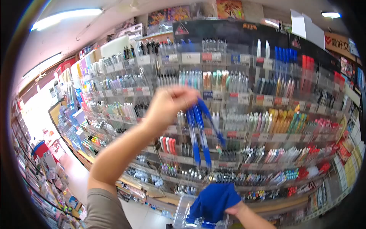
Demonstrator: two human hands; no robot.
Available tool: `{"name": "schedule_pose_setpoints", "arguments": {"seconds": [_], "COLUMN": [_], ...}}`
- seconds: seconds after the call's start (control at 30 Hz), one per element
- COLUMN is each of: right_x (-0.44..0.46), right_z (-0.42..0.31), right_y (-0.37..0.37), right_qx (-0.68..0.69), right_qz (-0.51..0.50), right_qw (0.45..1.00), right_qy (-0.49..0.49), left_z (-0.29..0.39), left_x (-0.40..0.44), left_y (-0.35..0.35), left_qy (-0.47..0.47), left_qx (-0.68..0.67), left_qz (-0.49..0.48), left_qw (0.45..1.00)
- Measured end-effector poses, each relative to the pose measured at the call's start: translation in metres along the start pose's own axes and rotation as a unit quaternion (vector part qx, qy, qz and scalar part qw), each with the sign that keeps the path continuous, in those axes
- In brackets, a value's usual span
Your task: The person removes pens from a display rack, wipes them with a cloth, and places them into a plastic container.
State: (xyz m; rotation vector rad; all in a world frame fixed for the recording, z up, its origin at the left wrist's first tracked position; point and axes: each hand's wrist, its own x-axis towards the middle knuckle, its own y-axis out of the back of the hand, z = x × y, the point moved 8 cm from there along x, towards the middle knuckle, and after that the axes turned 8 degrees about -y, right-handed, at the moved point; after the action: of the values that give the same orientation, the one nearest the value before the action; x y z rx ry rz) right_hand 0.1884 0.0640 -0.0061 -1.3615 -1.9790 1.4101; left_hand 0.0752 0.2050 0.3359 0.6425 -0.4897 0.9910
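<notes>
Raised in front of the shelves, my left hand [173, 102] is closed on the ends of a few blue-and-clear pens [197, 131] that hang down from the fingers. The hand is slightly smeared by motion. Lower down, my right hand [237, 209] grips a blue cloth [215, 199] at its right edge. That cloth drapes over part of a clear plastic box [180, 214] at the bottom of the view. More blue pens [207, 224] show inside the box, partly hidden by the cloth.
A tall pen display [190, 89] with clear compartments and price tags fills the view ahead. Blue pens [286, 54] and red pens [307, 65] stand at its upper right. Another goods rack [42, 183] lines the left side, with an aisle floor [74, 162] between.
</notes>
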Motion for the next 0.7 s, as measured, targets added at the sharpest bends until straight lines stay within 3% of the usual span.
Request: {"name": "schedule_pose_setpoints", "arguments": {"seconds": [0.03, 0.13, 0.17, 0.2, 0.3, 0.33, 0.43, 0.57, 0.6, 0.63, 0.7], "right_x": [-0.002, -0.001, -0.002, 0.001, 0.002, 0.003, 0.004, 0.006, 0.008, 0.010, 0.013], "right_z": [-0.008, -0.022, -0.019, -0.006, 0.012, 0.017, 0.025, 0.026, 0.028, 0.029, 0.036], "right_y": [-0.013, -0.050, -0.052, -0.026, -0.019, -0.026, -0.021, -0.032, -0.034, -0.035, -0.036], "right_qx": [-0.001, -0.109, -0.128, -0.068, -0.168, -0.184, -0.218, -0.252, -0.259, -0.266, -0.271], "right_qz": [-0.010, -0.051, -0.051, -0.018, 0.032, -0.003, 0.029, 0.058, 0.058, 0.058, 0.050], "right_qw": [1.000, 0.992, 0.990, 0.998, 0.985, 0.983, 0.975, 0.964, 0.962, 0.961, 0.960], "right_qy": [0.014, 0.020, 0.015, -0.004, -0.001, -0.002, 0.032, 0.065, 0.059, 0.052, 0.039], "left_z": [-0.013, -0.073, -0.088, -0.102, -0.125, -0.128, -0.115, -0.135, -0.137, -0.135, -0.132], "left_x": [-0.034, -0.117, -0.139, -0.155, -0.186, -0.192, -0.197, -0.235, -0.244, -0.246, -0.248], "left_y": [-0.033, -0.102, -0.116, -0.124, -0.132, -0.132, -0.118, -0.117, -0.128, -0.133, -0.131], "left_qy": [0.105, 0.066, 0.100, 0.119, 0.154, 0.162, 0.089, 0.238, 0.271, 0.247, 0.227], "left_qx": [-0.012, -0.044, -0.055, -0.084, -0.131, -0.140, -0.061, -0.308, -0.366, -0.344, -0.360], "left_qz": [-0.062, -0.176, -0.183, -0.167, -0.134, -0.124, -0.086, 0.052, 0.027, -0.030, 0.016], "left_qw": [0.992, 0.981, 0.976, 0.975, 0.970, 0.969, 0.991, 0.920, 0.890, 0.905, 0.905]}}
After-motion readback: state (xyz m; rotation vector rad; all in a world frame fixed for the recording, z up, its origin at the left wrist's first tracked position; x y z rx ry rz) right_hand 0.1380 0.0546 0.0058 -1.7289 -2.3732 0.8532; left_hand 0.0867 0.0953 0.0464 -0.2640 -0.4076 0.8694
